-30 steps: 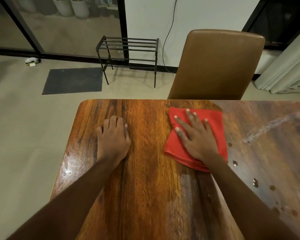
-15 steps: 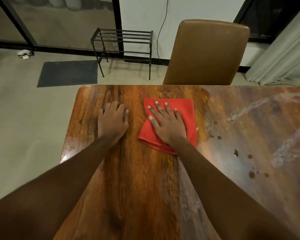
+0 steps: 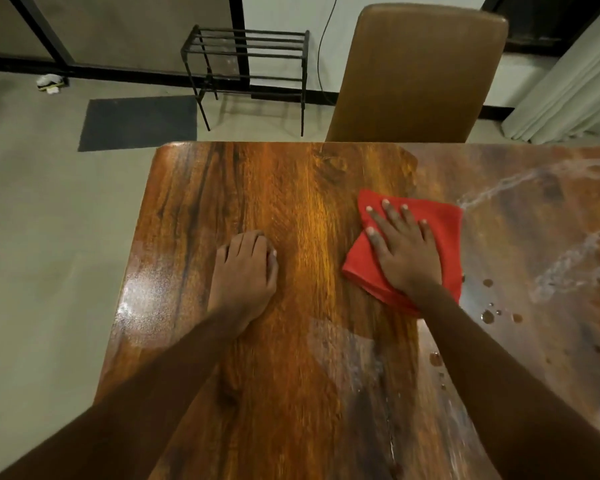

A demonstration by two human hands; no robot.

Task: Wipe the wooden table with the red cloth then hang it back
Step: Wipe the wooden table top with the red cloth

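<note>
A folded red cloth (image 3: 444, 233) lies flat on the wooden table (image 3: 291, 202), right of its middle. My right hand (image 3: 404, 251) presses down on the cloth with straight, spread fingers. My left hand (image 3: 245, 271) rests palm-down on the bare wood to the left of the cloth, its fingers bent at the tips and holding nothing. Right of the cloth the tabletop carries pale wet streaks (image 3: 520, 188) and small drops (image 3: 488, 316).
A brown leather chair (image 3: 416, 71) stands at the table's far edge. A black metal rack (image 3: 246, 53) is by the wall, with a dark floor mat (image 3: 137, 123) to its left. Pale curtains (image 3: 575, 84) hang at the far right. Bare floor lies left of the table.
My right hand has slid the cloth to the right, away from my left hand and toward the wet streaks. My left hand stays planted on the wood.
</note>
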